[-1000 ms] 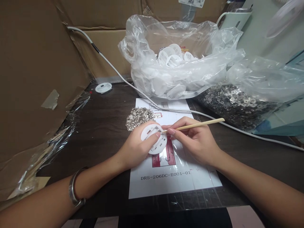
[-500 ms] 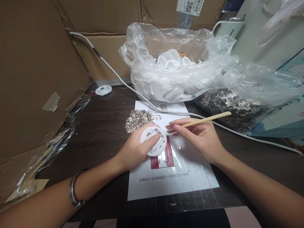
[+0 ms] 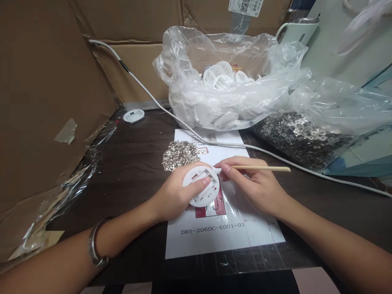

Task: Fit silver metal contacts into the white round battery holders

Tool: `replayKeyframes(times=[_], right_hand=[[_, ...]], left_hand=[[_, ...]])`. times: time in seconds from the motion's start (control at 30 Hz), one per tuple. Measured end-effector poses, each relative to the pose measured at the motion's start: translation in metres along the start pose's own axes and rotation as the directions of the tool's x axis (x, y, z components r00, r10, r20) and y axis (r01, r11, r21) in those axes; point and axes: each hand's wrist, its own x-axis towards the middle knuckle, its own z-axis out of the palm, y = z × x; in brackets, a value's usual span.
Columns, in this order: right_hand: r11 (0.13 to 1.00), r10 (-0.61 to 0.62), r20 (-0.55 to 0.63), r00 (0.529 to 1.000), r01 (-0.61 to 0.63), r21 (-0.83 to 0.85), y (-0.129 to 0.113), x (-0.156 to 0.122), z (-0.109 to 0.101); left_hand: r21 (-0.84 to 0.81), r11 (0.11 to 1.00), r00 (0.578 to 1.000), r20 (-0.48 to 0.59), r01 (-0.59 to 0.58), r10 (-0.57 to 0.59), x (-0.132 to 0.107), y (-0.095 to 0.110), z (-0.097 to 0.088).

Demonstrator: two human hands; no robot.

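Note:
My left hand (image 3: 176,192) is closed round a round white plastic disc (image 3: 201,186), thumb pressed on its face, above a printed sheet (image 3: 220,228). My right hand (image 3: 254,185) pinches a thin wooden stick (image 3: 263,168), which lies almost level and points left toward the disc's upper edge. A small metal clip sits at that edge by the stick's tip. Just beyond my left hand lies a small heap of shiny metal clips (image 3: 180,153) on the dark table (image 3: 137,163).
A clear bag of white plastic discs (image 3: 226,94) stands at the back centre. A bag of metal clips (image 3: 306,134) lies at the right. A white cable (image 3: 147,92) crosses the table. One loose white disc (image 3: 134,115) sits back left. Cardboard walls (image 3: 45,102) enclose left and back.
My right hand has lowered the stick from a raised slant to nearly level and brought its tip back to the disc's edge. My left hand keeps hold of the disc.

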Motion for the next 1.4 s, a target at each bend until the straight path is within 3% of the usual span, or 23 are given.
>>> replayKeyframes(times=[0.1,0.17,0.27,0.37,0.53,0.7,0.83,1.03,1.2,1.4], right_hand=[[0.999,0.032,0.064,0.997,-0.031,-0.019,-0.001,-0.001,-0.001],[0.995,0.066,0.031,0.997,-0.063,-0.072,0.000,-0.001,-0.001],[0.988,0.059,-0.072,0.996,-0.068,-0.137,0.002,-0.002,-0.002],[0.980,0.030,-0.089,0.996,-0.046,-0.192,0.004,-0.002,-0.002],[0.982,-0.021,-0.129,0.991,-0.004,-0.188,0.006,0.000,-0.001],[0.980,0.072,-0.135,0.988,-0.095,-0.173,0.008,0.002,-0.004],[0.992,0.109,0.025,0.994,-0.107,-0.073,0.007,0.002,-0.005],[0.973,0.177,0.241,0.954,-0.207,0.106,0.000,0.002,-0.001],[0.946,0.175,0.271,0.946,-0.238,0.219,-0.001,0.001,0.001],[0.890,0.191,0.150,0.970,-0.235,0.391,0.006,0.005,0.001]], left_hand=[[0.019,0.999,0.996,0.086,0.034,-0.036,-0.001,0.001,-0.001],[0.027,0.998,0.991,0.118,0.061,-0.064,-0.001,0.001,-0.001],[0.032,0.998,0.995,0.087,0.050,-0.053,0.000,0.001,-0.002],[0.070,0.997,0.998,0.064,0.014,-0.018,0.001,0.001,-0.002],[0.170,0.985,0.988,0.154,-0.027,0.000,-0.001,0.004,-0.002],[0.201,0.979,0.992,0.127,-0.037,0.012,-0.001,0.006,-0.001],[0.104,0.995,0.996,0.088,-0.002,-0.007,-0.002,0.004,-0.001],[0.009,1.000,1.000,-0.012,0.009,-0.009,-0.001,0.003,0.000],[-0.091,0.996,1.000,0.008,0.022,-0.021,-0.001,0.001,0.000],[-0.198,0.980,0.995,0.096,0.023,-0.004,-0.001,-0.005,-0.003]])
